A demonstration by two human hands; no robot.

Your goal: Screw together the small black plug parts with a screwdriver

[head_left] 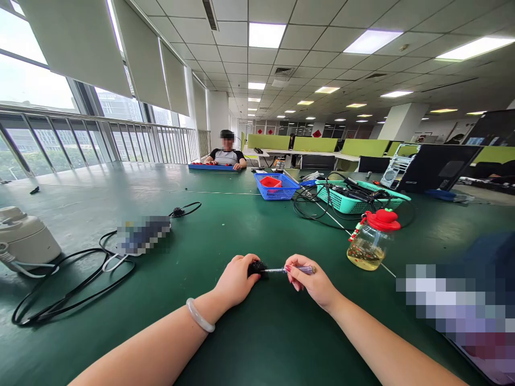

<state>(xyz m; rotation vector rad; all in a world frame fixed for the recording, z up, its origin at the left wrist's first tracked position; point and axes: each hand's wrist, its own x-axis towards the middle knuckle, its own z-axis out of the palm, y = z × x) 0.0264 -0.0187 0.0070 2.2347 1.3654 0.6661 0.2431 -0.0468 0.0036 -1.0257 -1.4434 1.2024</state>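
My left hand [240,279] is closed around a small black part [257,267] just above the green tabletop, its fingers covering much of it, so I cannot tell its kind. Pinched in my right hand [304,275] is a screwdriver [309,269] with a translucent purplish handle. The metal shaft points left and its tip meets the side of the black part. A pale bangle [200,316] circles my left wrist.
Right of my hands stands a jar [367,249] with a red lid. Farther back are a blue basket [277,194] and a teal basket [346,203] of cables. Black cable [76,287] loops on the left. A person [227,154] sits at the far end.
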